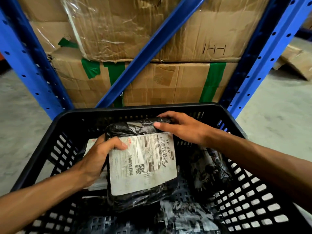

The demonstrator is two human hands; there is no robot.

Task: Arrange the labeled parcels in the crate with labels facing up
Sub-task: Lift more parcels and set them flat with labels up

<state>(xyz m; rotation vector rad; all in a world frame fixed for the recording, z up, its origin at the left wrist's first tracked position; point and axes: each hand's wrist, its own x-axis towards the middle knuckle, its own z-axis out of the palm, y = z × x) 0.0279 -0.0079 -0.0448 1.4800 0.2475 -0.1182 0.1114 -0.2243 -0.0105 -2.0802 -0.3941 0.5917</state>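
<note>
Head view: black parcel point(135, 166) inside black crate point(253, 191), white label point(143, 164) facing up — gripped at near-left edge by left hand point(99, 157), at far end by right hand point(182, 127).

- My left hand point(99, 154) reaches in from the lower left, forearm bare, wrist bent inward.
- Its fingers point(118, 144) curl over the near left edge of what I hold, thumb hidden beneath.
- My right hand point(180, 128) comes in from the right, arm stretched long, palm down.
- Its thumb presses flat on top; its fingers wrap the far edge.
</note>
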